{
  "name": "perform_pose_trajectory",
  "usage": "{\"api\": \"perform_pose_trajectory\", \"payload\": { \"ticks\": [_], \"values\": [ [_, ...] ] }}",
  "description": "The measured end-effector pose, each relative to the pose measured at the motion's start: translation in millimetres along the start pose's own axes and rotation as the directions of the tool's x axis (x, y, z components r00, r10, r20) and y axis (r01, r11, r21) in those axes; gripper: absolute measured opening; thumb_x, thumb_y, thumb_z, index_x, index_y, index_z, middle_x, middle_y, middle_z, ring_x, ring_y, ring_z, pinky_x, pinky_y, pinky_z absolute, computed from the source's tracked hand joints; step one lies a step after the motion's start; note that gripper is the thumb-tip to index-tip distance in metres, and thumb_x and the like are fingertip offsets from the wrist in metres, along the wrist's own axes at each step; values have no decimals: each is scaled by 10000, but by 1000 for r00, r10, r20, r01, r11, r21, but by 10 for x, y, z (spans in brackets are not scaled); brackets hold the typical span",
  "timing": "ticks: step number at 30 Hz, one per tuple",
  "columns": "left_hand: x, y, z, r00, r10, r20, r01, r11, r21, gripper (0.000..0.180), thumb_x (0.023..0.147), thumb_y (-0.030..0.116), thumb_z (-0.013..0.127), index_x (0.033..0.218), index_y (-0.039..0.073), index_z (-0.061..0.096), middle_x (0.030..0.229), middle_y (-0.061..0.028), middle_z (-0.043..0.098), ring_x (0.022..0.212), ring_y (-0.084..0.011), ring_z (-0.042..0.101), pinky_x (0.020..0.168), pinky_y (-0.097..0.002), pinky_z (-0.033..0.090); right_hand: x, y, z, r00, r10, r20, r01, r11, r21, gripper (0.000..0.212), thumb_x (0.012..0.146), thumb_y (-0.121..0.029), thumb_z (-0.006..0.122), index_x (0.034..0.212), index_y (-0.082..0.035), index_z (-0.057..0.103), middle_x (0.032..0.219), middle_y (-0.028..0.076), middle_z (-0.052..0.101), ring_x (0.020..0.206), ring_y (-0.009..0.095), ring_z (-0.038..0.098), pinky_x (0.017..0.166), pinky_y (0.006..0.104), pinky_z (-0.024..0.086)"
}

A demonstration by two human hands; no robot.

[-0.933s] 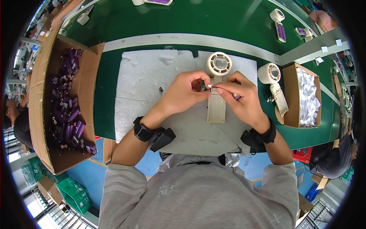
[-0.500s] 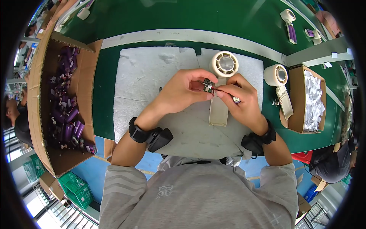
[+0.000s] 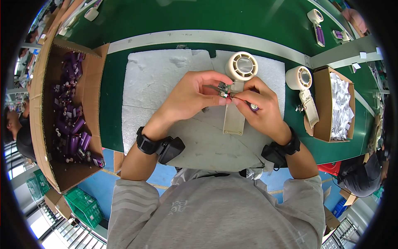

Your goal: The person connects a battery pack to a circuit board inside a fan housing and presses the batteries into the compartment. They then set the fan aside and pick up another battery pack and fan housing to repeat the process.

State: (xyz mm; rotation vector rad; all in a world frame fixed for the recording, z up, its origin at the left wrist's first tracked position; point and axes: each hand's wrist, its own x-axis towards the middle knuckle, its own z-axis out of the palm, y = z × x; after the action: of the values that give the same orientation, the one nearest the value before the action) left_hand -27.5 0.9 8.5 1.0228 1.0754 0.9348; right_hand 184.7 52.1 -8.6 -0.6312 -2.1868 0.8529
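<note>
The left hand (image 3: pixel 188 97) pinched a board (image 3: pixel 224 89) just beside a fan (image 3: pixel 237 86).
From the right hand (image 3: pixel 263 108), closed on its wires (image 3: pixel 231 96), the board lay at ten o'clock; the fan's long axis ran roughly twelve to six. Bare foam (image 3: pixel 157 79) opened toward ten; its edge lay near at three.
</note>
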Motion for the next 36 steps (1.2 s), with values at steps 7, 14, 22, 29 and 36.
{"api": "perform_pose_trajectory", "payload": {
  "ticks": [7, 14, 22, 29, 36],
  "values": [
    [20, -10, -37, 999, 42, -7, -41, 992, 123, 396, 785, -23, 746, 1154, 5, 604, 987, -75, 689, 910, -151, 675, 806, -264, 551, -6, 5, 10, 1000, 18, -1, -18, 1000, -2, 103, 767, 0, 727, 866, -8, 700, 829, 80, 553, 686, 185, 547, 566, 276, 432],
    [6, 6, 7, 999, 35, -36, -31, 995, 91, 376, 790, -18, 729, 1151, 16, 630, 1000, -76, 688, 889, -134, 668, 766, -254, 539, -7, -16, -1, 1000, 21, 12, -21, 1000, -15, 97, 769, -2, 726, 862, -7, 700, 827, 86, 551, 690, 187, 552, 578, 276, 440],
    [20, -64, 76, 985, 166, -40, -158, 975, 154, 380, 787, -45, 648, 1160, 28, 661, 1008, -88, 687, 839, -131, 671, 736, -259, 548, -27, -26, -42, 1000, -14, -4, 14, 1000, -6, 231, 768, 52, 664, 991, -5, 654, 863, 105, 566, 692, 194, 580, 570, 279, 467],
    [-1, -65, 126, 922, 385, -32, -351, 869, 349, 375, 770, -58, 630, 1132, 33, 674, 986, -111, 700, 795, -174, 693, 773, -294, 575, 15, -213, 54, 992, 29, -119, -52, 980, -190, 366, 727, 42, 706, 1074, -31, 612, 924, 123, 607, 737, 217, 641, 578, 298, 527],
    [-15, -41, 154, 953, 293, -81, -241, 891, 384, 338, 785, -90, 631, 1104, 5, 686, 970, -92, 704, 852, -145, 678, 772, -264, 563, -32, -135, 73, 987, 48, -152, -85, 965, -248, 413, 671, -32, 811, 1048, -58, 644, 968, 106, 633, 755, 227, 663, 619, 308, 548]
  ]
}}
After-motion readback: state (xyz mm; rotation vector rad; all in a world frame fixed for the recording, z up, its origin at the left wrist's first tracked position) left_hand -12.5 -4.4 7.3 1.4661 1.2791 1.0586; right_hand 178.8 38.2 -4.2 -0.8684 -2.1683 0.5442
